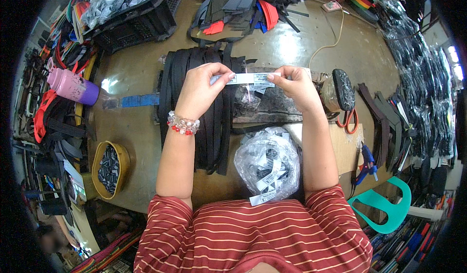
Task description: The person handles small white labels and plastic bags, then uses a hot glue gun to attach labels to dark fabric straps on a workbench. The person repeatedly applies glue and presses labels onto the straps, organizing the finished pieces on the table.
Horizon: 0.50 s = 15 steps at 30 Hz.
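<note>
A white printed label strip (249, 79) is stretched level between my two hands above the table. My left hand (202, 89), with a beaded bracelet below it, pinches the strip's left end. At the other end, my right hand (297, 87) grips it between thumb and fingers. Under my left hand and forearm lies a thick bundle of black webbing straps (214, 139). More small labels (255, 89) rest on a dark surface just beneath the strip. Close to my body, between my forearms, sits a clear plastic bag (287, 151) with printed labels in it.
Red-handled scissors (348, 121) and a blue glue gun (368, 165) lie at right, above a teal stool (404, 197). At left stand a yellow tub (125, 171) of small black parts and a pink-purple tumbler (73, 84). A black crate (141, 27) and cut straps (233, 5) are farther back.
</note>
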Each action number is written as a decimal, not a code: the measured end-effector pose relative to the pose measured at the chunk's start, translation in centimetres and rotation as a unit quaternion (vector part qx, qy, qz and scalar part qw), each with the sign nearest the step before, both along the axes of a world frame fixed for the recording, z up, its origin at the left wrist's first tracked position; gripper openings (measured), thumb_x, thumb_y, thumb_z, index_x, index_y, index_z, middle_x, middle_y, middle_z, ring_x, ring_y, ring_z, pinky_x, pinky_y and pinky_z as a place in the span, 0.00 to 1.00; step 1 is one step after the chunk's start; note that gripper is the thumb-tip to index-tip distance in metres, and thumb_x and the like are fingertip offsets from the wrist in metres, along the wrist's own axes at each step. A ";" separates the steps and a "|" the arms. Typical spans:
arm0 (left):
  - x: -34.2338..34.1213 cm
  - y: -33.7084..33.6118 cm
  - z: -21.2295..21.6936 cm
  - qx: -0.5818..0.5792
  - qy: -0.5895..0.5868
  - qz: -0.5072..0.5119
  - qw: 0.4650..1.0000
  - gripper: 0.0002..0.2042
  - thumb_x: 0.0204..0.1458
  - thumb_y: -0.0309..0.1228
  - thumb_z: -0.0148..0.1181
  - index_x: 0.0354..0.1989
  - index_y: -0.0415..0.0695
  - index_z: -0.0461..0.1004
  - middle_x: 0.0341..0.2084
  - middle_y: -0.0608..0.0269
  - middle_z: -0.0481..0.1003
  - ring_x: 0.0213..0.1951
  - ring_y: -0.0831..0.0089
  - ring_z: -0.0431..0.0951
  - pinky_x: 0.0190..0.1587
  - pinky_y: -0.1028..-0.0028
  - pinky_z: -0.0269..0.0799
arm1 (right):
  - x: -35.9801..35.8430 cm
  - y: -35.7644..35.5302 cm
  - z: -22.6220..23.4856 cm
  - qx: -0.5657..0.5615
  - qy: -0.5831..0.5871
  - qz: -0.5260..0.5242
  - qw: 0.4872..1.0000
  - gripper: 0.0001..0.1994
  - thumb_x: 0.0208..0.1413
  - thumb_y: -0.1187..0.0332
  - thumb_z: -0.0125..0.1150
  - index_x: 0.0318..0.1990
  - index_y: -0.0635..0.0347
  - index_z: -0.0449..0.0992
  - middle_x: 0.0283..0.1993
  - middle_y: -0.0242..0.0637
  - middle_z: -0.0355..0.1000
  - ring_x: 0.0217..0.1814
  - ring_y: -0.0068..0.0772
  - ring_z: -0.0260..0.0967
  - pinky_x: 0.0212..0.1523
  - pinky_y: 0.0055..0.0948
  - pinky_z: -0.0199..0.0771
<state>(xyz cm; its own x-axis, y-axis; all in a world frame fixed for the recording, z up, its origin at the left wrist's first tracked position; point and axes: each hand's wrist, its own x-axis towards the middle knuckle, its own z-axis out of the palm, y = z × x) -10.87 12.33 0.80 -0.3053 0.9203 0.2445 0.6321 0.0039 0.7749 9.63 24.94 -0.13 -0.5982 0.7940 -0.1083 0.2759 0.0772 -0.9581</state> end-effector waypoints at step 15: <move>1.2 0.3 0.1 0.065 -0.147 -0.068 0.985 0.07 0.52 0.28 0.61 0.34 0.36 0.77 0.29 0.61 0.78 0.34 0.75 0.77 0.39 0.76 0.71 | -1.8 -1.7 -0.7 0.044 0.123 -0.001 0.991 0.14 0.56 0.60 0.60 0.35 0.64 0.78 0.26 0.26 0.70 0.29 0.18 0.63 0.32 0.22 0.63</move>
<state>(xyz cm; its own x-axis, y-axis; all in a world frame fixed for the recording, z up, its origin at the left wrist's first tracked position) -9.72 12.63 0.92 -0.2564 0.9245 0.2820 0.3692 -0.1760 0.9126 7.86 23.22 -0.85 -0.5963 0.7952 0.1097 0.0358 0.1629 -0.9860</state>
